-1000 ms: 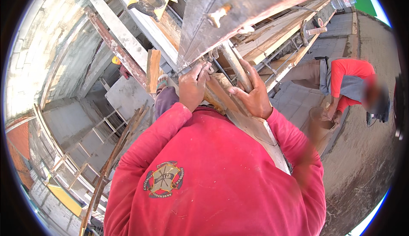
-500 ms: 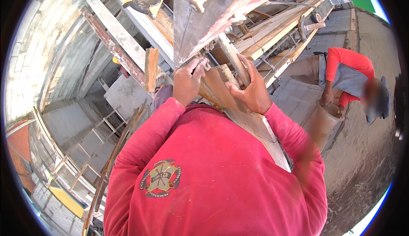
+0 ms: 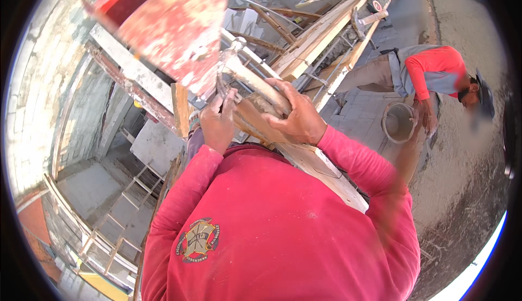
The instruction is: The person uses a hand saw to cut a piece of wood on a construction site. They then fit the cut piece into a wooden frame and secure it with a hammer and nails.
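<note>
My right hand (image 3: pixel 302 117) is wrapped round the pale wooden handle of a hammer (image 3: pixel 258 83). The hammer's metal head points away from me, beside the lower tip of a large red, mortar-splashed panel (image 3: pixel 179 34). Close to that tip, my left hand (image 3: pixel 218 126) has its thumb and fingers pinched together. Whatever they hold, if anything, is too small to make out. Beneath both hands runs a wooden beam (image 3: pixel 315 162), which slants down to the right along my chest.
At the right, a bending person (image 3: pixel 429 70) in a red-sleeved shirt and cap handles a bucket (image 3: pixel 398 122). Long planks and metal bars (image 3: pixel 326 29) stretch away at the upper right. A deep drop with a wooden ladder (image 3: pixel 122 208) lies at the left. An upright timber (image 3: pixel 180 108) stands beside my left hand.
The overhead panel now shows its red face and sits further left. The hammer's head has come into sight. The other person's bucket has tipped, so its mouth shows.
</note>
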The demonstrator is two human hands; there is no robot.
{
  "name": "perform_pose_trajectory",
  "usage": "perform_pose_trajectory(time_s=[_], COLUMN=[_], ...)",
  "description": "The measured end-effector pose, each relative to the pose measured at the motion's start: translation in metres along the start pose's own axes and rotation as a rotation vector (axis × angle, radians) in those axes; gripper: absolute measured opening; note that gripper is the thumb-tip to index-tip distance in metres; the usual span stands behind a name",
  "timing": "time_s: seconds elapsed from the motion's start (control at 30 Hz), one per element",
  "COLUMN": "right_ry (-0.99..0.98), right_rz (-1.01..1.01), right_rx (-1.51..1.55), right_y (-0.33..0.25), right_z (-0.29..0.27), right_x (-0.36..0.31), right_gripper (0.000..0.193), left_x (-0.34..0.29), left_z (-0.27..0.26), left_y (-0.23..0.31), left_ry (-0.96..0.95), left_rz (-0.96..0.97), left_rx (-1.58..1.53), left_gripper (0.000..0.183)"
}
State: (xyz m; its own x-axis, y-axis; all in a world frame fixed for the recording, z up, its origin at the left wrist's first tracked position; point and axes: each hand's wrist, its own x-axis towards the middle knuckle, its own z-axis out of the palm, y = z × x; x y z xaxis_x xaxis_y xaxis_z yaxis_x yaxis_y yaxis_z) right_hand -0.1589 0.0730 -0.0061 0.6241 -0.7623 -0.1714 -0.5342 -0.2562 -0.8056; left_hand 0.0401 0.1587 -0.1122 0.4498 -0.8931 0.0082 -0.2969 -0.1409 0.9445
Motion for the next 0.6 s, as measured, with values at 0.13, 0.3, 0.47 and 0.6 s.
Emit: perform_pose_trajectory(time_s=[0.13,0.3,0.47,0.6], right_ry=[-0.084,-0.048,-0.049,-0.032], right_rz=[0.005,-0.046,-0.079,-0.105], right_rx=[0.19,0.195,0.253,0.299], right_y=[0.013,0.023,0.029,0.03], right_z=[0.004,0.009,0.01,0.01], right_x=[-0.002,-0.002,0.0,0.002], right_gripper=[0.078,0.076,0.063,0.057], left_x=[0.006,0.006,0.009,0.008], left_z=[0.005,0.001,0.001,0.003], left_y=[0.011,0.022,0.013,0.009], left_ry=[-0.009,-0.031,-0.049,-0.024], left_rz=[-0.115,-0.058,-0.116,-0.115], left_rx=[0.011,0.033,0.026,0.015], left_gripper=[0.043,0.048,0.051,0.051])
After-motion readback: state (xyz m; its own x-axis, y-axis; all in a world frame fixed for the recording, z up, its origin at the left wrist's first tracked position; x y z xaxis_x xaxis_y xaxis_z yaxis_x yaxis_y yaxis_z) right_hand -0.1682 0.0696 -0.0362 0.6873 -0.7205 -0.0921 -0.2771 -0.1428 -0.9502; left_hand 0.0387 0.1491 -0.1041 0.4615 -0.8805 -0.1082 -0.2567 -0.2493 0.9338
